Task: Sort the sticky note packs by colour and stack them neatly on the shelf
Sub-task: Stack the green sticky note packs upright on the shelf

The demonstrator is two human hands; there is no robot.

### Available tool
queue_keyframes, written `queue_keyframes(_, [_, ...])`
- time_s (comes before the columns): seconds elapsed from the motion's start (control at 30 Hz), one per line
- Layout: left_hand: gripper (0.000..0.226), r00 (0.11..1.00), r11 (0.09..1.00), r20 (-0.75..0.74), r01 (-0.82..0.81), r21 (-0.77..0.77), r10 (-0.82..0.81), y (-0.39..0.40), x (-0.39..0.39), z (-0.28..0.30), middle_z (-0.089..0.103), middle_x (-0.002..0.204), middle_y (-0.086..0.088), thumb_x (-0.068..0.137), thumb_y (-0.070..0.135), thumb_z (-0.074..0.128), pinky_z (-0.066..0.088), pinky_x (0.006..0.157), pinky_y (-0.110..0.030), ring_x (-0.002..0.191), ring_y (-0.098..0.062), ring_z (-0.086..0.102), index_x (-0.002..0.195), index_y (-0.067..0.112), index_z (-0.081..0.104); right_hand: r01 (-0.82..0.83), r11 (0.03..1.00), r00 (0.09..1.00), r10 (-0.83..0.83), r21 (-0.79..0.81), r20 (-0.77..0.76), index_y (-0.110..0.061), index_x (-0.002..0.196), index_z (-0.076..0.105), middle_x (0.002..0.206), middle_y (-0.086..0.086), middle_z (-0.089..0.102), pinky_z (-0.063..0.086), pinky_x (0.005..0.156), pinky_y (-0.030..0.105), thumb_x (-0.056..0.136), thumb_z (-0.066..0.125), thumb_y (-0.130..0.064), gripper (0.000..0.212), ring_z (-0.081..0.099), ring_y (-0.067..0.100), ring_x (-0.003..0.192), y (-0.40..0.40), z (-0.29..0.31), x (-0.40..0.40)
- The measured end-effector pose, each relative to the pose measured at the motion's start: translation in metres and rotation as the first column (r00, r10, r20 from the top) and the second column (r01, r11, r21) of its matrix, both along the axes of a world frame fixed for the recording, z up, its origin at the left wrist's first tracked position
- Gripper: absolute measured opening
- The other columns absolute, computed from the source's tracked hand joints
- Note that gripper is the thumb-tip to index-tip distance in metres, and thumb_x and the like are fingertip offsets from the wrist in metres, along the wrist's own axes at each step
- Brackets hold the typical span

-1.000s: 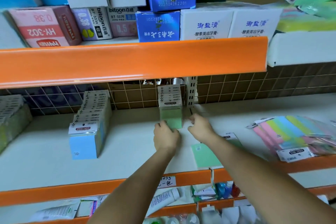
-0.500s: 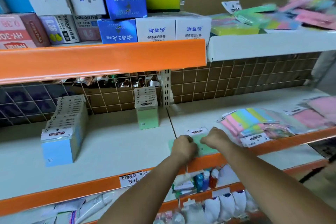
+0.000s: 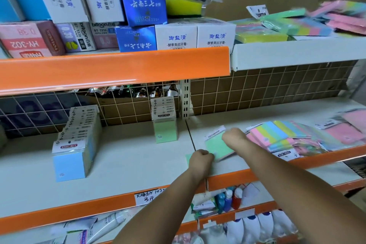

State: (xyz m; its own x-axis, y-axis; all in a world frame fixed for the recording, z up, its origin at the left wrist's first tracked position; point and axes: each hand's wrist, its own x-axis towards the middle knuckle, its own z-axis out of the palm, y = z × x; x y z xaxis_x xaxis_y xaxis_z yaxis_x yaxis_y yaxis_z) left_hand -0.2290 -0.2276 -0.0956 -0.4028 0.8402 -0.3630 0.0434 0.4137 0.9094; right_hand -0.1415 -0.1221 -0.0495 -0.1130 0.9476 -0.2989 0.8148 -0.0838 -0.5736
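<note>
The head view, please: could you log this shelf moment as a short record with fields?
setting: shop shelf with orange edge
left hand: curled on a flat green pack, mostly hidden beneath it
right hand: gripping a tilted green pack
green row: standing on edge at the back, short
blue row: standing on edge, left, longer
unsorted: multicolour packs and pink packs lying loose, right
next step, likely: add the green packs to the green row

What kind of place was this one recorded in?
Most likely a small shop: orange-edged display shelving, a handwritten price label on the shelf edge, and boxed toothpaste stocked above rows of sticky note packs.
</note>
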Motion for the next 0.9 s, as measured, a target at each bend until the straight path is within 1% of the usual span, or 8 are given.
queue_keyframes(0.1, [0.034,0.996,0.997,0.032,-0.078,-0.001,0.078,0.001,-0.015,0.003,0.063,0.088,-0.019,0.086,0.031,0.055,0.048,0.074,-0.038,0.079,-0.032,0.056,0.097,0.000,0.064,-0.003,0.999,0.997,-0.001,-0.044,-0.080,-0.011,0.078,0.046,0.074,0.005,0.044,0.034,0.054,0.025,0.091,0.047,-0.013,0.014,0.046,0.025,0.075,-0.001,0.000,-0.016])
queue_keyframes(0.17, [0.025,0.990,0.992,0.067,-0.125,0.003,0.125,0.000,-0.030,0.004,0.063,0.093,-0.015,0.089,0.026,0.055,0.045,0.070,-0.031,0.079,-0.025,0.055,0.103,0.006,0.061,-0.003,0.997,0.990,-0.009,-0.082,-0.139,-0.006,0.091,0.054,0.085,0.011,0.057,0.034,0.053,0.025,0.090,0.051,-0.014,0.009,0.052,0.024,0.073,-0.006,-0.002,-0.026])
queue_keyframes(0.27, [0.018,0.977,0.982,0.104,-0.189,-0.010,0.189,-0.002,-0.054,0.005,0.059,0.092,-0.013,0.086,0.010,0.056,0.043,0.060,-0.025,0.073,-0.022,0.054,0.104,0.005,0.055,-0.078,0.989,0.983,0.055,-0.127,-0.177,-0.001,0.110,0.059,0.108,0.018,0.066,0.040,0.064,0.028,0.091,0.052,-0.014,0.024,0.063,0.028,0.088,-0.013,-0.004,-0.044])
queue_keyframes(0.37, [0.016,0.973,0.973,0.016,-0.232,0.001,0.232,-0.006,-0.073,0.007,0.059,0.093,-0.013,0.084,0.005,0.054,0.038,0.054,-0.025,0.073,-0.022,0.053,0.099,0.010,0.051,-0.175,0.984,0.971,0.165,-0.044,-0.173,-0.006,0.102,0.063,0.107,0.016,0.066,0.048,0.073,0.033,0.091,0.054,-0.017,0.018,0.064,0.032,0.099,-0.020,-0.004,-0.061])
queue_keyframes(0.5, [0.022,0.941,0.962,-0.199,-0.267,0.063,0.274,-0.013,-0.094,0.006,0.065,0.098,-0.011,0.085,0.009,0.051,0.048,0.068,-0.031,0.088,-0.031,0.063,0.104,0.019,0.047,-0.274,0.957,0.954,0.283,0.094,-0.102,-0.013,0.105,0.063,0.105,0.011,0.065,0.052,0.081,0.037,0.090,0.055,-0.019,0.018,0.062,0.030,0.095,-0.031,-0.011,-0.080])
queue_keyframes(0.63, [0.025,0.871,0.947,-0.374,-0.303,0.104,0.320,-0.016,-0.114,0.003,0.066,0.101,-0.011,0.089,0.014,0.050,0.049,0.075,-0.034,0.091,-0.031,0.063,0.114,0.017,0.048,-0.334,0.927,0.931,0.353,0.168,-0.093,-0.012,0.105,0.064,0.102,0.015,0.067,0.048,0.072,0.032,0.087,0.052,-0.015,0.021,0.061,0.035,0.093,-0.039,-0.018,-0.104])
queue_keyframes(0.8, [0.026,0.821,0.943,-0.468,-0.314,0.107,0.327,-0.012,-0.140,0.003,0.064,0.104,-0.011,0.091,0.013,0.050,0.041,0.069,-0.028,0.092,-0.031,0.059,0.117,0.014,0.047,-0.396,0.898,0.912,0.409,0.193,-0.034,-0.020,0.128,0.053,0.112,0.014,0.066,0.051,0.081,0.031,0.087,0.053,-0.017,0.041,0.060,0.035,0.102,-0.042,-0.026,-0.130])
queue_keyframes(0.9, [0.025,0.805,0.956,-0.522,-0.283,0.077,0.281,-0.009,-0.152,0.001,0.063,0.106,-0.009,0.092,0.014,0.049,0.045,0.072,-0.031,0.094,-0.030,0.059,0.117,0.016,0.047,-0.382,0.903,0.919,0.393,0.196,-0.018,-0.022,0.131,0.052,0.112,0.014,0.066,0.052,0.084,0.033,0.086,0.055,-0.021,0.044,0.061,0.035,0.101,-0.043,-0.030,-0.139])
